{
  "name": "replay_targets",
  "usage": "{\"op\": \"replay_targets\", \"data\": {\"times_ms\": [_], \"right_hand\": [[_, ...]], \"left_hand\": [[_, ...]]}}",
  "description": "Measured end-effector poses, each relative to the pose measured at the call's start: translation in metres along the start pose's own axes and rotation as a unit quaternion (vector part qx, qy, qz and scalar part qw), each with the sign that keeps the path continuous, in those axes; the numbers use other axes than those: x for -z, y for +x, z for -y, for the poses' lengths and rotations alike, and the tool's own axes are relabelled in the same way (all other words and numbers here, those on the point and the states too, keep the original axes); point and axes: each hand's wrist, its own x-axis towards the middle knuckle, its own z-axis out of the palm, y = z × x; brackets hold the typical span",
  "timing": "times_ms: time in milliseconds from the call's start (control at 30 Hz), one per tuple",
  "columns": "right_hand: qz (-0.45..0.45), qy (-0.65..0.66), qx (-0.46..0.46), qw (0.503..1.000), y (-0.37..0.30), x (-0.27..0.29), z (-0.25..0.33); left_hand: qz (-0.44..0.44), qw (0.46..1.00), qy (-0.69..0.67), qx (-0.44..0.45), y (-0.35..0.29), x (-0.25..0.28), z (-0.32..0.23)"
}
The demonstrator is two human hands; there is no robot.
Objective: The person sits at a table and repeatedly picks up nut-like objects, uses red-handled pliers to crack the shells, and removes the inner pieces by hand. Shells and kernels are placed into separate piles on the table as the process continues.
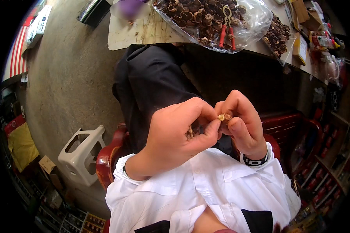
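Note:
Both of my hands meet in front of my chest, over my lap. Between them is a small brown, wrinkled piece of walnut point(226, 118) with a pale yellowish bit on its left side. My right hand point(245, 126) is closed on the brown part, thumb and fingers round it. With thumb and forefinger my left hand point(175, 126) pinches the pale edge. More brown fragments point(190, 133) show inside the curl of my left hand; what they are is partly hidden by the fingers.
On the table ahead, a clear plastic bag point(256, 27) bears many brown walnut shells point(186, 17) and a red-handled nutcracker point(226, 31). Darker pieces point(278, 37) lie to its right. A beige plastic stool point(79, 155) stands left of my red wooden chair point(107, 159).

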Motion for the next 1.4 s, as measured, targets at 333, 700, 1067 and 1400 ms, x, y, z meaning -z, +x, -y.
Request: {"op": "replay_targets", "data": {"times_ms": [333,700,1067,1400], "right_hand": [[0.018,0.114,-0.038,0.993,0.001,-0.001,-0.007],[0.019,0.009,-0.02,1.0,0.0,-0.002,-0.003],[0.011,0.149,-0.04,0.988,-0.001,0.002,-0.01],[-0.008,0.092,-0.021,0.996,-0.003,0.002,-0.007]], "left_hand": [[-0.024,0.996,-0.072,0.045,0.0,-0.002,0.003],[-0.013,1.0,-0.004,0.006,0.003,-0.001,0.007],[-0.018,0.995,-0.093,0.025,0.002,-0.005,0.009],[-0.001,0.999,-0.032,0.036,-0.002,0.004,0.012]]}}
